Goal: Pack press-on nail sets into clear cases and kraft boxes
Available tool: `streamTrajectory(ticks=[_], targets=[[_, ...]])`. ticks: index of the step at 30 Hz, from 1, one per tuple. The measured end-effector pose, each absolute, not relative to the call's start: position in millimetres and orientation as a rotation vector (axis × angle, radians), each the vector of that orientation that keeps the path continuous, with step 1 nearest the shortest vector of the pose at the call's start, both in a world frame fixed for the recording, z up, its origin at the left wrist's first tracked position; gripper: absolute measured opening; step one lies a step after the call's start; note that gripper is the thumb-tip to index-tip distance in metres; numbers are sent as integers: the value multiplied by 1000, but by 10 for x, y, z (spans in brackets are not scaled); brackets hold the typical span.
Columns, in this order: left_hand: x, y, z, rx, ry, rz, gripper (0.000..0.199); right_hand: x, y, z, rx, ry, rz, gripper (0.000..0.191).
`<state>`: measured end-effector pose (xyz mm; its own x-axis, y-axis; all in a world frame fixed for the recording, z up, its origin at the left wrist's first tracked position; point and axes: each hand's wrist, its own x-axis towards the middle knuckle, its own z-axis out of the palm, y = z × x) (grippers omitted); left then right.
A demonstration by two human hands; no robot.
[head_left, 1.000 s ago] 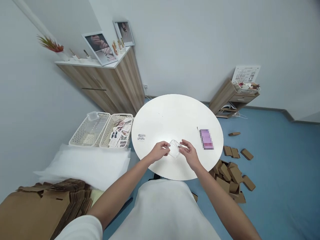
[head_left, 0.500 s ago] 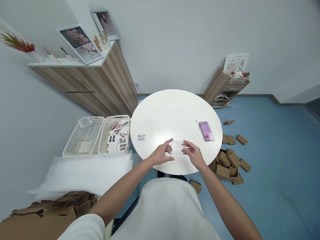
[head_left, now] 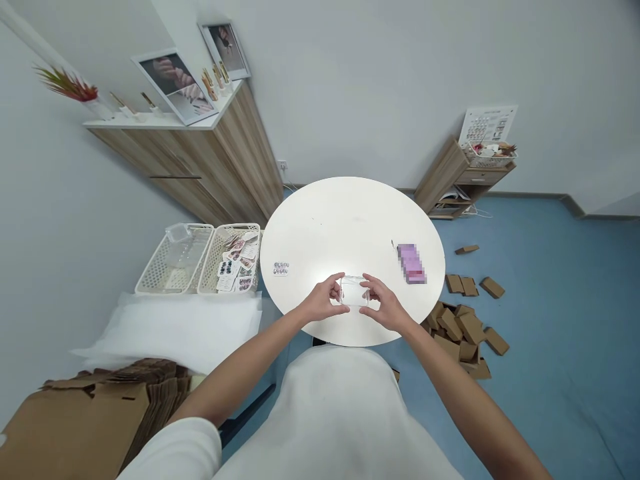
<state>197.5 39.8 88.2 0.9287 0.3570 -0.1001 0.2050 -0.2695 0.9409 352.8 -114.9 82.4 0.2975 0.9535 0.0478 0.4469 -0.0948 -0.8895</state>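
Clear plastic box [head_left: 354, 292] sits pinched between our left hand [head_left: 323, 301] and right hand [head_left: 385, 307] above the near edge of the white table [head_left: 350, 220], so we seem to be pressing it shut, which needs an even squeeze.

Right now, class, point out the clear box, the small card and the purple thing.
clear box [head_left: 354, 292], head view, its top face
small card [head_left: 281, 269], head view, its middle
purple thing [head_left: 411, 263], head view, its blurred middle

Left hand [head_left: 324, 301], right hand [head_left: 385, 305], fingers pinched.
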Motion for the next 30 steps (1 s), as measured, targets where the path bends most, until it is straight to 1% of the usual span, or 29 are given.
streamTrajectory(ticks=[5, 13, 20, 30], targets=[[2051, 203, 887, 1806, 430, 165, 75, 3653, -1279, 851, -1664, -1284, 689, 49], [2019, 18, 963, 1721, 479, 139, 74, 3674, -1413, 904, -1618, -1200, 812, 47], [1989, -25, 1033, 1687, 517, 160, 73, 3699, -1386, 970, -1591, -1298, 790, 45], [1919, -2, 1056, 1767, 509, 139, 71, 3617, -1400, 883, -1615, -1322, 746, 46]])
